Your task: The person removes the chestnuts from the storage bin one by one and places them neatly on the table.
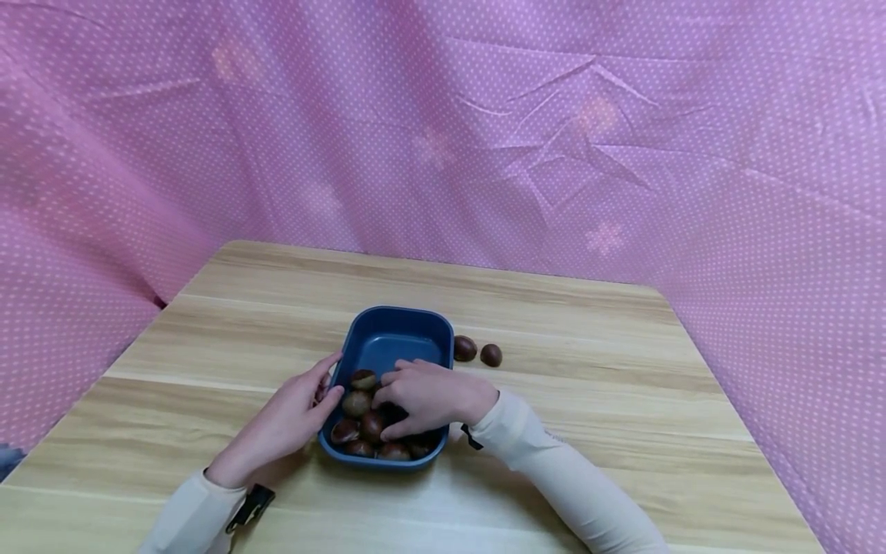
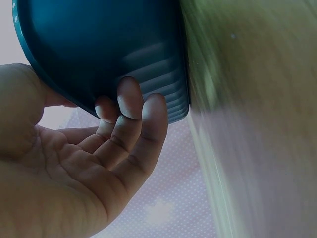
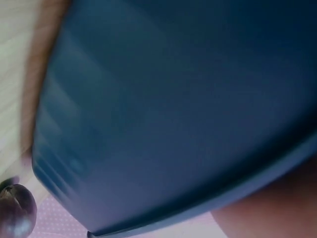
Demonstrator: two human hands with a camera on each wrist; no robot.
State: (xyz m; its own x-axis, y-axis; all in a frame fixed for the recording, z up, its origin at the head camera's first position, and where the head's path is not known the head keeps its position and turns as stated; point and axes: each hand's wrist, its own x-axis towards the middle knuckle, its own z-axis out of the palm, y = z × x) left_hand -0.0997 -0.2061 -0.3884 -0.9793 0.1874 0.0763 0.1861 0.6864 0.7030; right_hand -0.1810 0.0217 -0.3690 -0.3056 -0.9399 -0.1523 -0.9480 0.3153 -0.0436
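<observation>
A blue rectangular container (image 1: 377, 309) stands on the table with several brown chestnuts (image 1: 357, 404) gathered in its near half. My left hand (image 1: 294, 412) holds the container's left side, thumb at the rim and fingers against the outer wall, as the left wrist view shows. Inside the container, my right hand (image 1: 425, 396) reaches over the chestnuts with bent, spread fingers. Its palm side is hidden, so whether it grips a chestnut does not show. The right wrist view has mostly the container's outer wall (image 3: 163, 109), with the fingers out of sight.
Two loose chestnuts lie on the table right of the container: one near its wall (image 1: 464, 348), the other a bit farther right (image 1: 491, 355). The wood-grain table (image 1: 588, 369) has rounded far corners. A pink dotted cloth (image 1: 443, 154) hangs behind and at both sides.
</observation>
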